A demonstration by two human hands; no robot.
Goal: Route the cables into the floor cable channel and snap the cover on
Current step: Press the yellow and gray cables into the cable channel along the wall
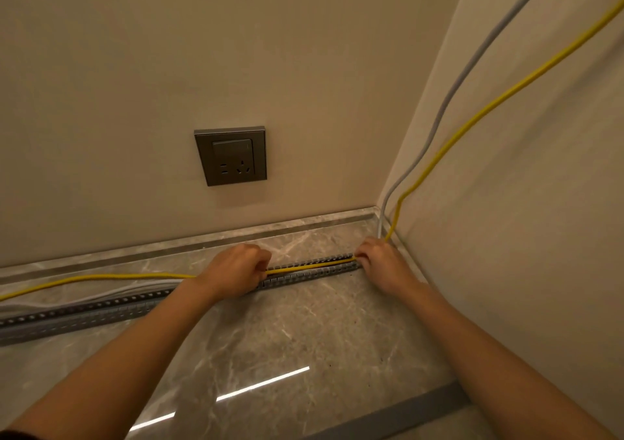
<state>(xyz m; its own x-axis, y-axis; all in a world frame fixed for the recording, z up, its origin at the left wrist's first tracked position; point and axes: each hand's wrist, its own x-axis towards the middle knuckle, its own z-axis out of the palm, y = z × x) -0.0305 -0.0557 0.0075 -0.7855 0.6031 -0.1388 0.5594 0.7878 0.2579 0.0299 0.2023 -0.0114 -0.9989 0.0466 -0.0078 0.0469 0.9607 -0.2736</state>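
Observation:
A grey slotted cable channel (101,308) lies on the marble floor along the wall, running from the left edge to the corner. A yellow cable (310,264) comes down the right wall, lies in the channel between my hands and trails out over the floor to the left. A grey cable (435,129) drops down the same corner; a pale stretch of it lies beside the channel at left. My left hand (236,270) is closed on the yellow cable over the channel. My right hand (381,260) grips the cable at the channel's corner end. A grey cover strip (405,409) lies on the floor near me.
A grey wall socket (231,156) sits on the back wall above the channel. A marble skirting (202,242) runs along the wall's foot. The right wall (506,203) meets the back wall just past my right hand.

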